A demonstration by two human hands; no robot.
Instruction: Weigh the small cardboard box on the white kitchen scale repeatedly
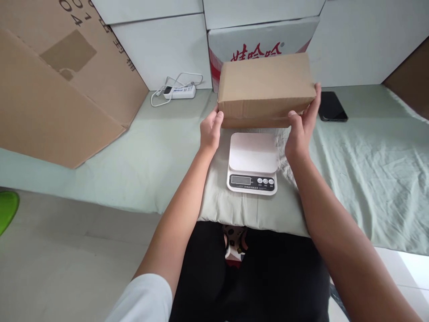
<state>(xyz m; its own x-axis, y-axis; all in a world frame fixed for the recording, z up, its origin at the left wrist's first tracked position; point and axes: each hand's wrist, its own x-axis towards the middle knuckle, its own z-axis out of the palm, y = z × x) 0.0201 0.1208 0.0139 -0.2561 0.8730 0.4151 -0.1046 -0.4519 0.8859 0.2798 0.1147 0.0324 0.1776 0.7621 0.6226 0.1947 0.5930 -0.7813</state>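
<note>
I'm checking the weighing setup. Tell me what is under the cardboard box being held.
The cardboard box is held by the left hand and right hand. Below its near edge sits a white kitchen scale, platform bare, on a green cloth. The box's underside is hidden.

A bed (368, 179) under a pale green sheet, with a few things lying on it.

We see a white scale (253, 163) near the front edge, its platform bare. A black phone (331, 106) lies flat at the back right, a white power strip (179, 91) with a looped cord at the back left. A big flattened carton (60, 98) rests on the left part, leaning toward the wall.
</note>
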